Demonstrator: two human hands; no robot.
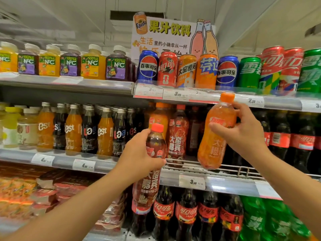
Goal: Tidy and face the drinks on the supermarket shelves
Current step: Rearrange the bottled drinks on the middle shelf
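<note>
Two bottles off the shelf, one per hand. Left hand (137, 153) grip wrapped round the neck and shoulder of a dark red bottle (147, 173), held upright in front of the middle shelf (225, 184) front edge, its base hanging down over the cola bottles (185, 214) on the shelf below. Right hand (243, 131) grip pinches the upper body of an orange bottle (215, 136), thumb on the label, fingers behind; bottle tilted slightly, base just above the wire rail at the middle shelf's front edge, cap up by the price strip of the can shelf (217, 98).

Progress, judged: mid-job. Top cans (187, 70) and NFC juices (71, 64) at left sit forward with labels out, est glass bottles (73, 129) too. The section between the hands looks unfinished: one dark red bottle and an orange one stand at front, dark gap beside them. Left to do: seat both held bottles in their lanes, labels forward. Lower shelves not clearly checked; far right edge blurred.
</note>
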